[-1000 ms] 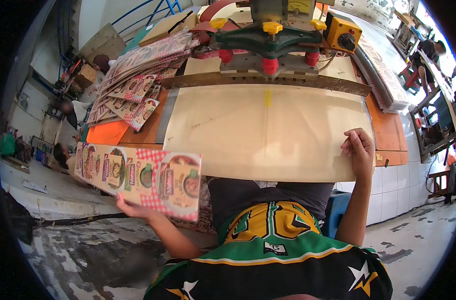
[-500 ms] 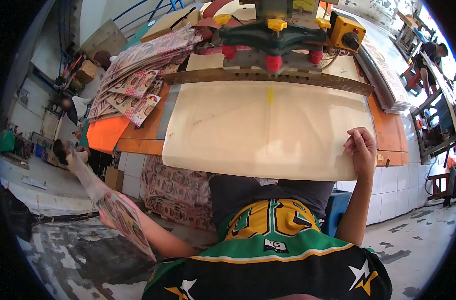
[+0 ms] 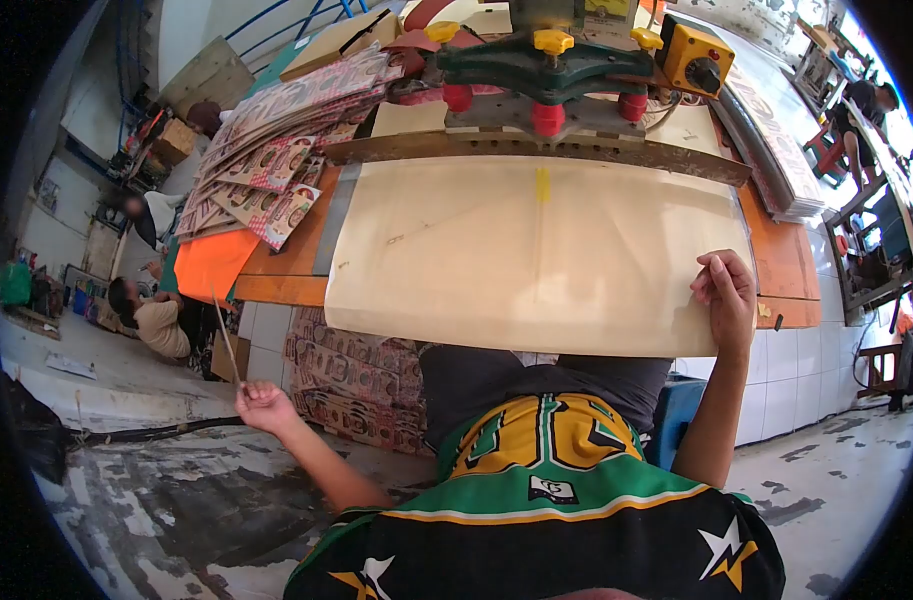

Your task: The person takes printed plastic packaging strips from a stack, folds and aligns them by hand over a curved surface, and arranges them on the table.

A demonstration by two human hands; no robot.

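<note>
My left hand (image 3: 264,405) is held out to the left of the table with its fingers closed. From it a thin, stick-like brown piece (image 3: 226,338) points upward. I cannot tell whether this is a stick or a flat sheet seen edge-on. My right hand (image 3: 726,300) rests over the right front corner of a large cream board (image 3: 516,265), its fingers curled in. Whatever those fingers may hold is hidden. The board lies flat in front of a press machine (image 3: 546,75) with a long metal bar (image 3: 536,148).
Printed sheets (image 3: 276,125) are heaped at the left, beside an orange sheet (image 3: 214,264). A long stack of wrapped prints (image 3: 771,150) lies at the right. More printed bundles (image 3: 356,380) sit below the table. Other people (image 3: 156,320) work at the far left and far right.
The printed, plastic-covered sheet at my left hand no longer shows its face. My left hand has moved slightly right and up, with only a thin piece visible in it. My right hand has barely moved.
</note>
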